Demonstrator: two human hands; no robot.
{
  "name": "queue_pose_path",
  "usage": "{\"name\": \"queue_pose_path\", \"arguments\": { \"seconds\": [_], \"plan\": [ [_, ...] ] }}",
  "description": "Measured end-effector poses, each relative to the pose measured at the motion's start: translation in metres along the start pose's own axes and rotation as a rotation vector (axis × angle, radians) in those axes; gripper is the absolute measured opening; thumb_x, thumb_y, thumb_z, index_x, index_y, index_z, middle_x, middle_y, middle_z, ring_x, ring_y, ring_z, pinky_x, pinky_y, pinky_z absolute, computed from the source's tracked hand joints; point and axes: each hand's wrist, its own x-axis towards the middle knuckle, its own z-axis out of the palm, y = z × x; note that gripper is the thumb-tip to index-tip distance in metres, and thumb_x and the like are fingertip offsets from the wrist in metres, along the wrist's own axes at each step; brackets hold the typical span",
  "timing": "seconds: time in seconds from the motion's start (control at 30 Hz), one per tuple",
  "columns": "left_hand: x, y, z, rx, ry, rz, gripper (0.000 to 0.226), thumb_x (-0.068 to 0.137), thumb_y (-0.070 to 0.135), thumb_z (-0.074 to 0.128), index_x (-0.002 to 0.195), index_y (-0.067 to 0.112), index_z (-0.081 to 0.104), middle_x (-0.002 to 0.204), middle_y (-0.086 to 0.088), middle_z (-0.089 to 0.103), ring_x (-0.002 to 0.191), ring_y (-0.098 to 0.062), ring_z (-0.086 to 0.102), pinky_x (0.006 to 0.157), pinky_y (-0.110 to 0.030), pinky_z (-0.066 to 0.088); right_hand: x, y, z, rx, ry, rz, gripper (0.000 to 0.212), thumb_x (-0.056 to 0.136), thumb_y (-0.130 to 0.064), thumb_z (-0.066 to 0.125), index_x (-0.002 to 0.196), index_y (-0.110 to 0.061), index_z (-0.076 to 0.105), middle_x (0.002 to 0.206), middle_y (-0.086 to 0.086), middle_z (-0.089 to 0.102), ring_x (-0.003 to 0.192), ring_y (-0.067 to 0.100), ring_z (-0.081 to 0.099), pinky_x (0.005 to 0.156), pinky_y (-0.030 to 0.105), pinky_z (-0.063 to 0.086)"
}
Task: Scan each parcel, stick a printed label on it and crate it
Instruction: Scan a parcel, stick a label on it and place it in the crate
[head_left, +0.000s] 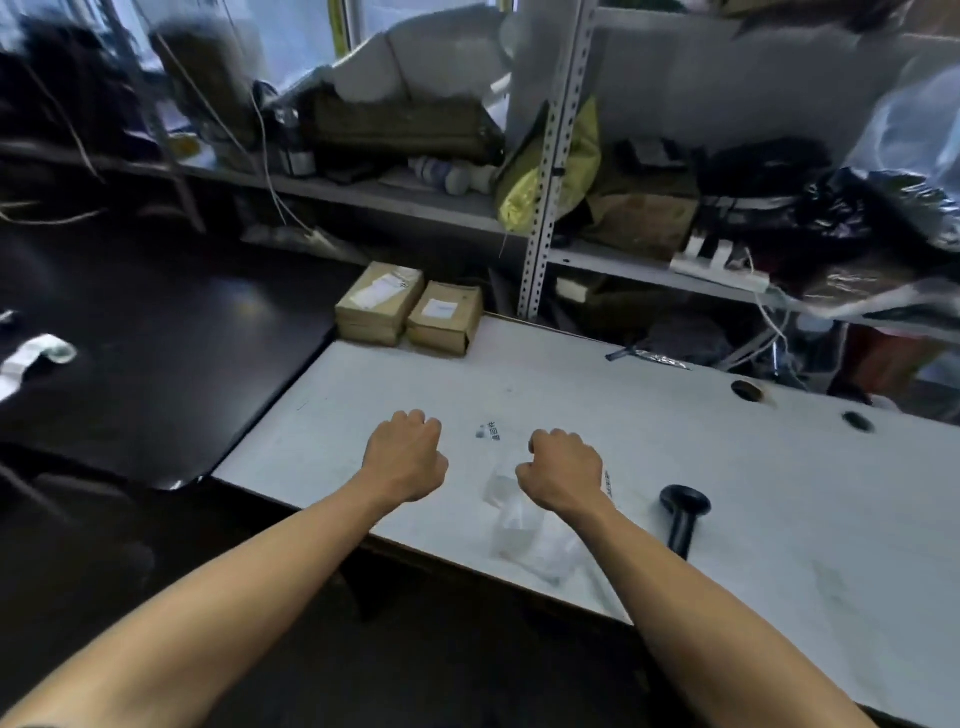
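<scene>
Two brown cardboard parcels stand side by side at the far left corner of the white table (753, 493): the left parcel (378, 302) and the right parcel (445, 317), each with a white label on top. My left hand (406, 453) and my right hand (563, 470) hover over the table's near part, both curled into loose fists with nothing in them. A black handheld scanner (681, 519) lies on the table to the right of my right hand. A clear plastic bag (524, 525) lies under and beside my right wrist.
A black table (156, 353) adjoins on the left, with a strip of white labels (34, 358) on it. Cluttered metal shelves (540, 218) rise behind the white table. Two round cable holes (747, 391) sit at the table's far right.
</scene>
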Motion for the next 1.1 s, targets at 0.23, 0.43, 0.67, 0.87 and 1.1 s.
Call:
{"name": "queue_pose_path", "arguments": {
  "seconds": [0.23, 0.43, 0.67, 0.87, 1.1],
  "plan": [
    [0.107, -0.024, 0.001, -0.106, -0.026, -0.134, 0.034, 0.097, 0.035, 0.048, 0.124, 0.015, 0.057, 0.123, -0.003, 0.057, 0.113, -0.025, 0.052, 0.088, -0.034, 0.045, 0.130, -0.008, -0.013, 0.001, -0.012, -0.069, 0.035, 0.096, -0.032, 0.045, 0.121, -0.014, 0.062, 0.119, 0.007, 0.063, 0.110, 0.029, 0.055, 0.086, 0.035, 0.044],
    [0.187, -0.060, 0.006, -0.265, -0.061, -0.217, 0.038, 0.096, 0.033, 0.053, 0.128, 0.014, 0.058, 0.132, -0.005, 0.051, 0.118, -0.024, 0.050, 0.091, -0.037, 0.050, 0.218, -0.026, -0.006, 0.160, -0.087, -0.033, 0.040, 0.102, -0.041, 0.038, 0.122, -0.014, 0.061, 0.121, 0.005, 0.065, 0.112, 0.027, 0.058, 0.087, 0.036, 0.046],
    [0.291, -0.101, 0.025, -0.462, -0.128, -0.206, 0.037, 0.091, 0.034, 0.061, 0.124, 0.017, 0.057, 0.150, -0.005, 0.032, 0.138, -0.028, 0.036, 0.101, -0.041, 0.047, 0.319, -0.048, 0.014, 0.500, -0.329, 0.082, 0.057, 0.103, -0.041, 0.046, 0.151, -0.011, 0.040, 0.135, 0.010, 0.061, 0.128, 0.027, 0.054, 0.105, 0.037, 0.046],
    [0.347, -0.110, 0.050, -0.551, -0.177, -0.269, 0.074, 0.090, 0.033, 0.062, 0.153, 0.016, 0.027, 0.157, -0.008, 0.026, 0.145, -0.031, 0.021, 0.112, -0.046, 0.039, 0.375, -0.064, 0.034, 0.799, -0.400, 0.234, 0.071, 0.104, -0.048, 0.045, 0.161, -0.018, 0.016, 0.162, 0.010, 0.033, 0.144, 0.031, 0.039, 0.117, 0.042, 0.038],
    [0.351, -0.104, 0.070, -0.958, -0.099, -0.611, 0.049, 0.088, 0.031, 0.067, 0.135, 0.021, 0.056, 0.131, -0.009, 0.053, 0.118, -0.026, 0.055, 0.103, -0.038, 0.048, 0.373, -0.069, 0.061, 1.192, -0.230, 0.422, 0.046, 0.103, -0.033, 0.055, 0.145, -0.020, 0.039, 0.125, 0.005, 0.059, 0.104, 0.021, 0.064, 0.082, 0.031, 0.060]
  ]
}}
